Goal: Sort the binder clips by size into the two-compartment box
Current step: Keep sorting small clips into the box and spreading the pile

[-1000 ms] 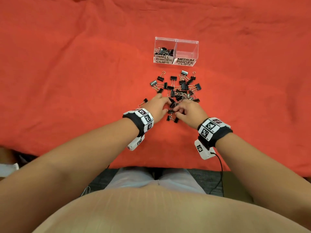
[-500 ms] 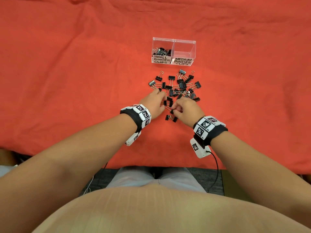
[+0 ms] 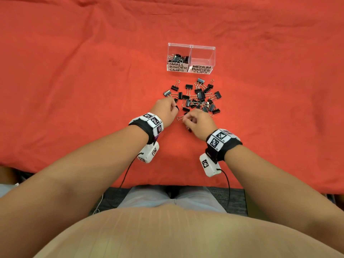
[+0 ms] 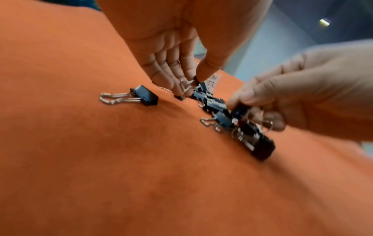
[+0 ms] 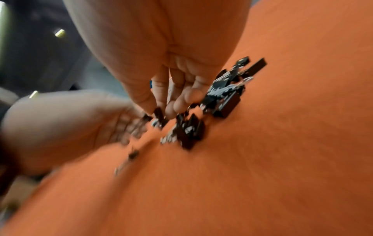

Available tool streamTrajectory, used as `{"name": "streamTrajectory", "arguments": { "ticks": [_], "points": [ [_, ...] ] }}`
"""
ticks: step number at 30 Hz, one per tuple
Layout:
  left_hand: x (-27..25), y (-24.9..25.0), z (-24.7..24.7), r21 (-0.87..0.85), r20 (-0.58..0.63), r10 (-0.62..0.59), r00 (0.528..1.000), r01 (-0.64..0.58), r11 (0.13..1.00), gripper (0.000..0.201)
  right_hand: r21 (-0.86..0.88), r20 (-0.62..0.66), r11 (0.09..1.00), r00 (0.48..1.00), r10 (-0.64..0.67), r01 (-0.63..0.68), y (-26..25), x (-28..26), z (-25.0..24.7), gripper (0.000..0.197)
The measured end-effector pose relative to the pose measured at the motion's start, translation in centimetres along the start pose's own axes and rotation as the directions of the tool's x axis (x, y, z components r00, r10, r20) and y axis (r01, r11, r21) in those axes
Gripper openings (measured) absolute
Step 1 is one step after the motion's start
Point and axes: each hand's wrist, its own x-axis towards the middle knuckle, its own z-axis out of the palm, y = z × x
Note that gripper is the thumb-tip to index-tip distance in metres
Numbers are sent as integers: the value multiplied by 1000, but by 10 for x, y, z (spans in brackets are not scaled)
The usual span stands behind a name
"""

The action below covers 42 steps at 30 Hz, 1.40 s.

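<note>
Fingers (image 3: pixel 174 106) of the left hand (image 3: pixel 164 111) curl inward at the near left edge of the pile of binder clips (image 3: pixel 197 98) in the head view, with a small dark clip (image 3: pixel 176 107) showing at their tips. The right hand (image 3: pixel 200 122) sits just nearer than the pile, fingers bent and bunched; what they hold is hidden under the knuckles. Beyond the pile stands the clear two-compartment box (image 3: pixel 191 58) on the red-covered table (image 3: pixel 74 81). Its left compartment, labelled SMALL BINDER CLIPS, holds several clips; the right, labelled MEDIUM BINDER CLIPS, shows none. Both forearms wear marker bands, and the table's near edge cuts across the lower frame.

Seen from the left wrist, the left hand (image 4: pixel 177 63) pinches a small clip (image 4: pixel 188 83) between thumb and fingers (image 4: pixel 165 78), right at the near end of the pile (image 4: pixel 232 121). One larger clip (image 4: pixel 141 97) lies alone to the left of the pile. The right hand (image 4: pixel 302 99) reaches in from the right, its fingertips among the clips; motion blur hides whether it holds one.

From the right wrist everything is heavily smeared. The right hand (image 5: pixel 167 83) points its fingers (image 5: pixel 181 102) down, thumb and forefinger closed on a dark clip (image 5: pixel 159 113) beside the pile (image 5: pixel 222 95). The left hand (image 5: pixel 80 124) is a blur to the left of the pile.
</note>
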Motion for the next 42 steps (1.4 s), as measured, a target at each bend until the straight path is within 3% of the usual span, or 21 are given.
{"name": "streamTrajectory", "arguments": {
  "ticks": [3, 6, 10, 14, 15, 17, 20, 22, 26, 31, 37, 42],
  "points": [
    [0, -3, -2, -211, -14, -151, 989, 144, 967, 7, 194, -63, 971, 986, 152, -137, 3, 4, -17, 15],
    [-3, -1, -5, -349, 65, -185, 981, 196, 916, 15, 406, -48, 876, 951, 305, -260, 13, 5, -37, 20],
    [-7, 7, -2, -349, 186, -165, 969, 222, 910, 33, 600, 10, 722, 905, 425, -345, 28, 1, -55, 26],
    [-14, 18, 9, -308, 256, -158, 954, 236, 922, 22, 740, 72, 542, 849, 524, -398, 37, -3, -55, 26],
    [-18, 21, 12, -249, 254, -128, 959, 193, 949, 18, 705, 67, 577, 848, 525, -412, 39, -4, -53, 24],
    [-26, 24, 16, -118, 235, 1, 972, 28, 993, 15, 507, 22, 762, 890, 456, -403, 39, -8, -46, 17],
    [-30, 22, 21, 171, 344, 215, 914, -286, 943, 25, 210, -28, 945, 965, 262, -251, 36, -15, -30, 6],
    [-29, 17, 23, 295, 387, 234, 892, -360, 885, 30, 34, -18, 986, 987, 162, -162, 33, -17, -20, 12],
    [-28, 12, 26, 325, 369, 234, 900, -360, 874, 24, -244, 38, 968, 997, 71, -60, 31, -19, -10, 22],
    [-25, 6, 25, 316, 359, 279, 890, -398, 861, 18, -268, 56, 962, 997, 61, -44, 26, -18, -7, 19],
    [-19, 2, 14, 337, 368, 374, 851, -497, 800, 18, -131, 99, 983, 985, 141, -128, 24, -8, -9, 15],
    [-17, -5, 8, 295, 276, 317, 907, -394, 871, 15, -88, 126, 984, 978, 164, -154, 19, -3, -19, 17]
  ]
}}
